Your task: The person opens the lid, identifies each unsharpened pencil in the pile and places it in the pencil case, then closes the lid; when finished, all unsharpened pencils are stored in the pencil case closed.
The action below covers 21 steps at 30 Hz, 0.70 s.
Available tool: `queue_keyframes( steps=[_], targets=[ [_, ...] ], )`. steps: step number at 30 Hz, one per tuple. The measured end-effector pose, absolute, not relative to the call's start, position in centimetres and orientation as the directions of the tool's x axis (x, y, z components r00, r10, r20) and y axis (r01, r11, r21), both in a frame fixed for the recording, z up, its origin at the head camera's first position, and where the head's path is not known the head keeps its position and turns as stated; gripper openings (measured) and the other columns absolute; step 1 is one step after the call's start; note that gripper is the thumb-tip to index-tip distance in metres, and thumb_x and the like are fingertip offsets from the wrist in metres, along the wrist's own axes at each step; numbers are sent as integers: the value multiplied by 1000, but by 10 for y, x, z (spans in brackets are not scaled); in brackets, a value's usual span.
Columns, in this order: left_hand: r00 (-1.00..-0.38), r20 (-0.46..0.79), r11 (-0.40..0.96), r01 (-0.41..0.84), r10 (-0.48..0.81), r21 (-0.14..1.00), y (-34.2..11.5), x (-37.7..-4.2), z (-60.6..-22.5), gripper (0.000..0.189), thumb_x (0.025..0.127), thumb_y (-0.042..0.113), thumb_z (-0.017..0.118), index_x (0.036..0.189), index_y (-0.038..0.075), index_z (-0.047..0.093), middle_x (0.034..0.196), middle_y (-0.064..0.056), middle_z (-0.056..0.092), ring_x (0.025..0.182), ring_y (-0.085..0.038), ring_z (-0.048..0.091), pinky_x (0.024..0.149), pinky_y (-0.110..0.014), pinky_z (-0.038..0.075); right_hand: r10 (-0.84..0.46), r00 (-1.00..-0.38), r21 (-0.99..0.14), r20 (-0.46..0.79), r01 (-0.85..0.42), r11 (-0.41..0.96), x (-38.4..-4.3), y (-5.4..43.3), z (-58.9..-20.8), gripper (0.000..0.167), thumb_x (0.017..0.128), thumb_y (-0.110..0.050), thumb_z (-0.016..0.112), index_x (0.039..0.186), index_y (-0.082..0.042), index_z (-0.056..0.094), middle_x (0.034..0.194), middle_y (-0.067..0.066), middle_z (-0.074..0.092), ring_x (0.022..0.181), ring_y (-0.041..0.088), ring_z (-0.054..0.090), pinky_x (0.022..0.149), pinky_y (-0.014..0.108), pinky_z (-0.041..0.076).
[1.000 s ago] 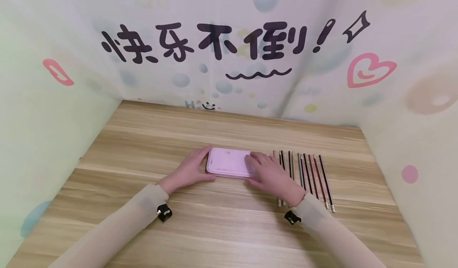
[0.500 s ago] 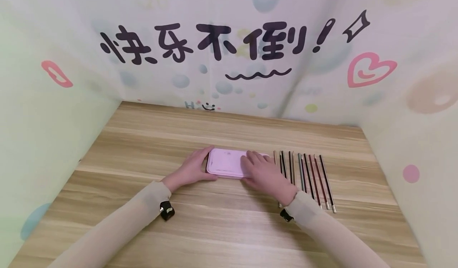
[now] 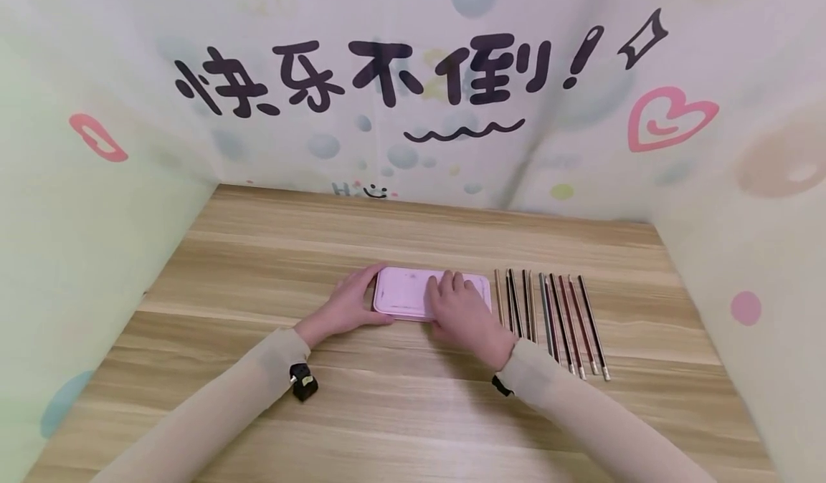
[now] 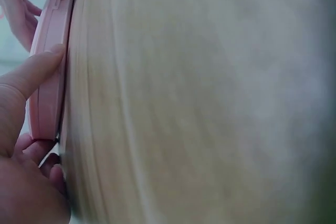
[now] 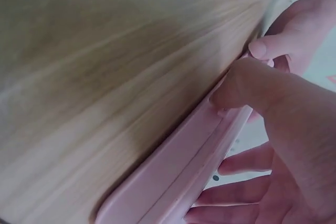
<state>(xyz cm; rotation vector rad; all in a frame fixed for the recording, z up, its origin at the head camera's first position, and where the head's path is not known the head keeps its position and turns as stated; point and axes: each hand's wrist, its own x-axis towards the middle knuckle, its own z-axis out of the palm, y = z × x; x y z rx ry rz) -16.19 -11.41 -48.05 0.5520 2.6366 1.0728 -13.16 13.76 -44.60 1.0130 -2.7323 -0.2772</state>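
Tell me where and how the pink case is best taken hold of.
Probably at its left end, from the left: thumb on the near side wall, fingers round the end. The pink case lies flat and elongated, so its short end is easier to span than its length. The left hand grips there; pencils lie close by the right end, crowding that approach.

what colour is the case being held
Light pink; the case shows best in the head view.
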Motion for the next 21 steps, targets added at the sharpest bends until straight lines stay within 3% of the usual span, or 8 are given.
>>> queue_keyframes(
  steps=[6, 13, 17, 21],
  targets=[
    [-900, -69, 652, 257, 430, 713, -114, -163, -483, 105, 80, 36, 91, 161, 4, 32, 162, -19, 42, 150, -41, 36, 120, -70, 17, -633, -764, 268, 122, -589, 763, -128, 133, -447, 74, 84, -39, 74, 131, 16, 58, 118, 36, 65, 106, 47, 67, 90, 50, 60],
    [-899, -60, 644, 262, 433, 719, -113, -163, -481, 102, 81, 32, 90, 160, 3, 33, 161, -20, 43, 149, -39, 37, 119, -68, 20, -589, -788, 274, 180, -535, 799, -126, 128, -456, 71, 77, -32, 73, 126, 18, 59, 117, 37, 64, 105, 49, 67, 86, 51, 60],
    [-898, -66, 655, 266, 436, 708, -114, -164, -481, 103, 81, 32, 90, 160, 3, 33, 161, -20, 43, 149, -39, 38, 119, -68, 21, -576, -800, 296, 166, -517, 803, -125, 125, -458, 75, 79, -36, 74, 129, 17, 58, 122, 38, 63, 109, 50, 66, 90, 51, 59],
    [-894, -75, 668, 272, 441, 692, -115, -165, -481, 103, 81, 33, 90, 161, 3, 32, 162, -20, 42, 149, -40, 37, 120, -67, 21, -555, -813, 267, 175, -503, 822, -125, 123, -460, 72, 79, -31, 72, 129, 19, 58, 121, 39, 63, 109, 51, 66, 90, 52, 59]
  ],
)
